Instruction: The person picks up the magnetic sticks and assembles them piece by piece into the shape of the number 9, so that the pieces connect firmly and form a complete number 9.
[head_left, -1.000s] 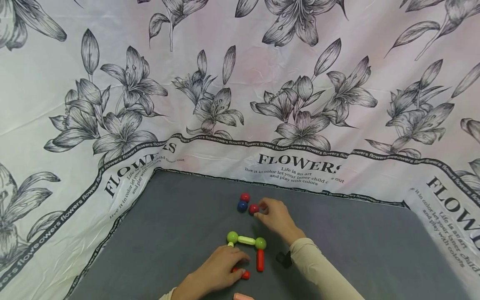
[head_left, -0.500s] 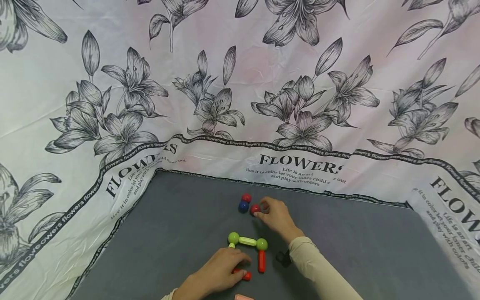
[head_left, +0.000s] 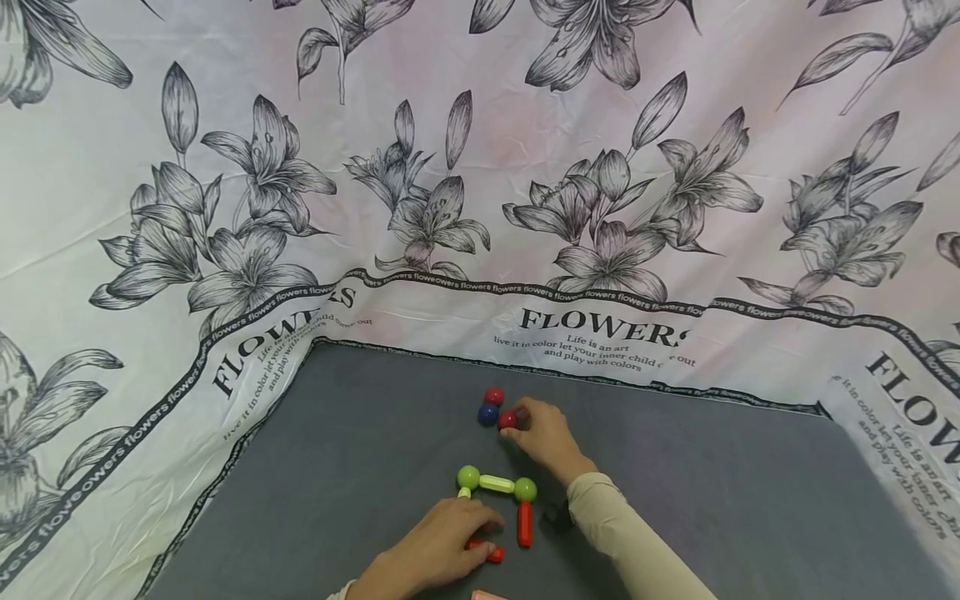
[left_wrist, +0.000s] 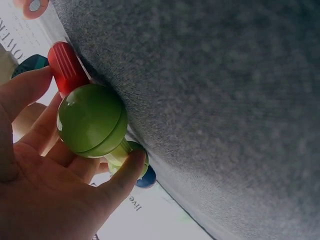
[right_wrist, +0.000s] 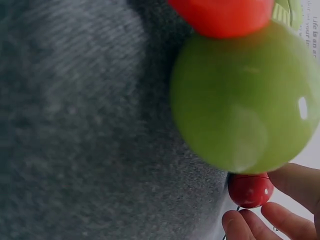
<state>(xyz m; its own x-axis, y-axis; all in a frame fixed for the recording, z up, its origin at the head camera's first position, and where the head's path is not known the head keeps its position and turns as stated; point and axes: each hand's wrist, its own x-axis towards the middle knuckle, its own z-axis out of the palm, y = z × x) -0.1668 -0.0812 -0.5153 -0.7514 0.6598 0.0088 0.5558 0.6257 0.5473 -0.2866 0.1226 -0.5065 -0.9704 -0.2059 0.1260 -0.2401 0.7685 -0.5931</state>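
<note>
Plainly, we see both hands busy among balls and sticks on the dark grey surface [head_left: 712, 500], and we place everything from the middle green stick [head_left: 497, 484]. At its left end sits the left green ball [head_left: 468, 477], at its right end the right green ball [head_left: 525, 489], each touching it. On its near side, a red stick [head_left: 525, 525] runs back from the right green ball. Below its left end we catch a short bit of the side green stick [head_left: 465, 492], the rest covered by the left hand [head_left: 442, 537].

That left hand lies on the near side of the middle green stick, curved around the near green ball [left_wrist: 92, 120]; from its wrist view we find the thumb against the second red stick [left_wrist: 67, 67] and a finger against the side green stick. How firmly it grips, we cannot tell.

Beyond the middle green stick, the right hand [head_left: 546, 437] is drawn narrow, the nearer red ball [head_left: 507, 419] held between thumb and fingers. Also beyond the stick we see the blue ball [head_left: 488, 414], just beside the held one; whether those two touch, we cannot tell. The farther red ball [head_left: 494, 396] rests against the blue one, farthest of the three from the stick. Well on the stick's near side, a salmon-coloured piece [head_left: 489, 595] is cut off by the head view's lower edge.
</note>
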